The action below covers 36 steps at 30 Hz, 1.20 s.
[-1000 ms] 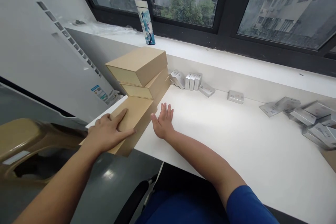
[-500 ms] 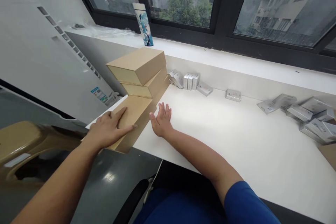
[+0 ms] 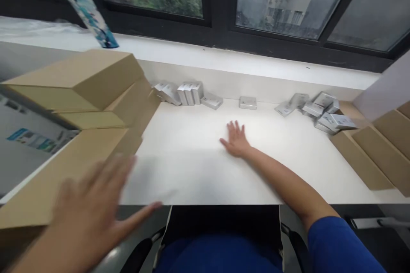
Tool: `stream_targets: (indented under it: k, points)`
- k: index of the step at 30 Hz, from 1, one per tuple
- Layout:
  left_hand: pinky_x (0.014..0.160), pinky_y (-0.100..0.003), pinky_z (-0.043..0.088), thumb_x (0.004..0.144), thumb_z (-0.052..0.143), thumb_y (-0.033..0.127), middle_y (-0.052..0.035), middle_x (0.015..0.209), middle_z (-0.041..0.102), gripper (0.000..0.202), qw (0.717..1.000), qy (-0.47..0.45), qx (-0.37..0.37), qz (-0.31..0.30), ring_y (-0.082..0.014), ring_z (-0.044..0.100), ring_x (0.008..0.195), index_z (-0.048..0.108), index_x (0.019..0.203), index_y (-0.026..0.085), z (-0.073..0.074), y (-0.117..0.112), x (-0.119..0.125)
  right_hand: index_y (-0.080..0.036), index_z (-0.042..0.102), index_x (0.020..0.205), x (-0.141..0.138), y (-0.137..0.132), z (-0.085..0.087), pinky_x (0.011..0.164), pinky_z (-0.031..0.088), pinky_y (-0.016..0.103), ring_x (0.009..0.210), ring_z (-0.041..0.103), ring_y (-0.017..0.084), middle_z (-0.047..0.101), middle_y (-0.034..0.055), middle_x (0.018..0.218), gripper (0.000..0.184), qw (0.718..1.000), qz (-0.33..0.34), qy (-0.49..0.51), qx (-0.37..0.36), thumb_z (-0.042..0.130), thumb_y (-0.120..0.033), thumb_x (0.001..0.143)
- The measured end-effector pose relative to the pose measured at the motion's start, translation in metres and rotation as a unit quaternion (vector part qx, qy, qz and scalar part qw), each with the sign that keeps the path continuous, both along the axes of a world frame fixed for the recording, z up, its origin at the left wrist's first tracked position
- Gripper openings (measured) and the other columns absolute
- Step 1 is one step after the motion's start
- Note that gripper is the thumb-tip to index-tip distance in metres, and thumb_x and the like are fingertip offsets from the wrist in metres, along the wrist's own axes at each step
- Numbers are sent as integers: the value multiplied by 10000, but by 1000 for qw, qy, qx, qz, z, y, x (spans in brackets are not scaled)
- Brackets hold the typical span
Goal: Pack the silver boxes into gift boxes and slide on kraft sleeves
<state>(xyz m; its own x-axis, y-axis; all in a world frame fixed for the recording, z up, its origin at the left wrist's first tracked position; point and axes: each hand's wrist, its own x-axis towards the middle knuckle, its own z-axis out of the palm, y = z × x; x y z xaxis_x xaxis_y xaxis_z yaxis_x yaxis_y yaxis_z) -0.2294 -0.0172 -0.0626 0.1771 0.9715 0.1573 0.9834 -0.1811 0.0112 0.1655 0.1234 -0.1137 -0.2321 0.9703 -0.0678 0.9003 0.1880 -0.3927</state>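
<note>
My left hand (image 3: 92,209), smeared by motion, is raised in front of the stacked brown cardboard boxes (image 3: 105,76) at the left. Its thumb stands apart from the fingers and nothing shows in it. Over the white table (image 3: 185,166), my right hand (image 3: 236,140) lies palm down with fingers spread, holding nothing. Beyond it, a single small silver box (image 3: 247,103) rests near the back wall. A row of upright silver boxes (image 3: 190,93) stands to its left, with a flat one (image 3: 212,101) beside them.
More silver boxes (image 3: 323,111) lie in a loose heap at the back right, next to further brown cardboard boxes (image 3: 368,158). A patterned bottle (image 3: 88,13) stands on the window sill (image 3: 179,53). Chair armrests (image 3: 141,249) flank my lap.
The view has swung to the right. My left hand has come off the lower cardboard box, and my right hand has moved right, away from the stack, over the table.
</note>
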Motion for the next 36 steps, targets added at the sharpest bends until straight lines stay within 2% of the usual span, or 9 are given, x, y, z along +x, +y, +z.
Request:
stream_targets:
  k: [3, 5, 7, 11, 17, 23, 27, 33, 36]
  points:
    - [1355, -594, 297, 809, 630, 789, -140, 1795, 314, 1226, 981, -25, -118, -152, -410, 308, 1668, 106, 1783, 259, -21, 10, 88, -2, 110, 1750, 91, 3, 0, 1385, -103, 579, 1738, -92, 347, -2, 198, 1848, 937, 981, -174, -88, -1, 319, -632, 1088]
    - [1366, -611, 260, 644, 776, 809, -252, 1788, 233, 1445, 959, -5, -221, -176, -488, 240, 1671, 221, 1747, 58, -36, 33, 143, 40, 119, 1736, 137, -5, -1, 1388, -61, 596, 1735, -54, 388, 35, 233, 1842, 970, 948, -301, -106, -9, 298, -644, 1073]
    - [1355, -724, 114, 583, 773, 893, -271, 1802, 115, 1565, 957, -3, -235, -168, -527, 85, 1688, 183, 1744, 23, -50, 64, 188, 57, 145, 1727, 166, -14, -4, 1384, -23, 625, 1730, -14, 419, 73, 260, 1834, 984, 914, -394, -101, -11, 282, -653, 1059]
    - [1359, -716, -6, 855, 519, 900, -243, 1818, 121, 1318, 971, -85, -154, -159, -447, 82, 1716, 89, 1757, 41, -64, 133, 257, 42, 139, 1732, 185, -19, -9, 1382, -31, 626, 1731, -33, 413, 66, 254, 1838, 1007, 895, -438, -86, 3, 301, -668, 1038]
    - [1375, -671, 23, 860, 647, 777, -289, 1817, 108, 1316, 961, -226, -110, -113, -464, 84, 1712, 49, 1744, 7, -61, 226, 345, 76, 102, 1722, 191, 10, -11, 1383, -30, 619, 1731, -17, 411, 71, 281, 1828, 1082, 874, -481, -67, 28, 362, -694, 1007]
    - [1361, -550, 238, 889, 701, 503, -250, 1779, 308, 1117, 939, -301, 8, -164, -410, 249, 1673, 135, 1747, 66, -57, 297, 383, 93, -31, 1712, 202, 45, -13, 1393, -25, 576, 1722, -119, 417, -103, 300, 1818, 1318, 838, -538, -40, 88, 525, -801, 920]
    - [1350, -522, 271, 851, 737, 537, -256, 1731, 400, 1089, 940, -286, -25, -186, -413, 291, 1655, 272, 1710, 54, -56, 333, 390, 72, -52, 1716, 208, 69, -7, 1391, -52, 557, 1721, -129, 414, -143, 304, 1810, 1470, 830, -550, -21, 92, 648, -863, 823]
    - [1291, -505, 369, 802, 757, 571, -220, 1594, 571, 971, 936, -308, -18, -166, -411, 429, 1542, 488, 1591, 73, -55, 349, 391, -85, -49, 1757, 221, 92, 0, 1385, 81, 578, 1729, 0, 409, -84, 296, 1824, 1556, 829, -545, -4, 126, 817, -837, 705]
    - [1263, -569, 374, 760, 786, 653, -186, 1539, 632, 961, 938, -322, -5, -132, -446, 448, 1489, 568, 1535, 128, -55, 346, 388, -227, 201, 1761, 225, 92, 1, 1357, 163, 609, 1699, 172, 426, 153, 246, 1826, 1290, 845, -519, -4, 129, 809, -778, 766]
